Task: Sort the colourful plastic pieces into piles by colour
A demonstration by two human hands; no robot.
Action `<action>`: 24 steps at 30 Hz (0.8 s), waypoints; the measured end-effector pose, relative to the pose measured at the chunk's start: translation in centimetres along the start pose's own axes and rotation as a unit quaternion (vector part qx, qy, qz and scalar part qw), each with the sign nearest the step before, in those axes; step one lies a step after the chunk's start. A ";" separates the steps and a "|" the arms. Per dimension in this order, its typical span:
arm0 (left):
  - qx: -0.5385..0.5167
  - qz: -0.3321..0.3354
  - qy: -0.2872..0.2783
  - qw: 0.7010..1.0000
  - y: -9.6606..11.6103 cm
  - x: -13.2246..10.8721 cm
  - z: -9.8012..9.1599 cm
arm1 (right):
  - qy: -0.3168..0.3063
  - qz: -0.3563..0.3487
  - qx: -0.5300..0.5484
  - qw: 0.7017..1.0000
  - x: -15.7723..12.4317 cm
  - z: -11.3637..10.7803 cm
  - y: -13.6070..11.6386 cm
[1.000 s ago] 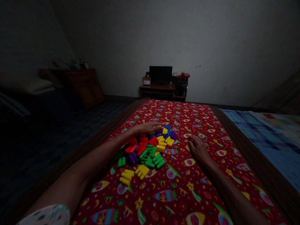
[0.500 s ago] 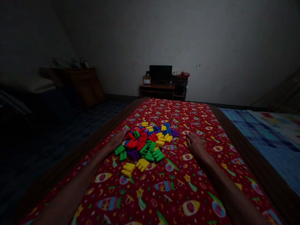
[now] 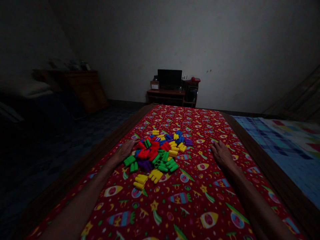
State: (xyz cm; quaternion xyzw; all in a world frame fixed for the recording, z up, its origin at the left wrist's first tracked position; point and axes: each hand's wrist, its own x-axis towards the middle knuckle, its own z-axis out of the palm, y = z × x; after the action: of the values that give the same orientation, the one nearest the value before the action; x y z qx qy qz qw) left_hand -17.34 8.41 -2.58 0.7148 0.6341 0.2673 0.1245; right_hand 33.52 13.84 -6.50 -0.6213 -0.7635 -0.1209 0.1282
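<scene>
A pile of plastic building blocks with rounded tubes lies on the red patterned cloth. Red blocks fill its middle, green blocks lie nearer me, and two yellow blocks sit at the near edge. Purple and blue blocks are at the far right of the pile. My left hand rests at the pile's left side with fingers stretched toward the red blocks; I cannot tell if it touches them. Well right of the pile, my right hand lies on the cloth, fingers apart, holding nothing.
A desk with a dark monitor and a red telephone stands against the far wall. Left is a wooden cabinet. Blue checked bedding lies right of the cloth's brown border.
My right hand has slid to the right, farther from the blocks. The left hand stays beside the pile, and the view has shifted slightly.
</scene>
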 end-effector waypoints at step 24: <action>-0.237 -0.069 0.088 0.965 0.9 -1.4 1.2 | -0.057 0.070 -0.035 0.995 -3.7 0.3 7.7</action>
State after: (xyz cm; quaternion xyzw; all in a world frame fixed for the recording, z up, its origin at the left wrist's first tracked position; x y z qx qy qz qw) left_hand -16.03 7.15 -3.46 0.5927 0.6092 0.4627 0.2521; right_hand 41.73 12.12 -7.90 -0.6835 -0.7191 -0.1030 0.0710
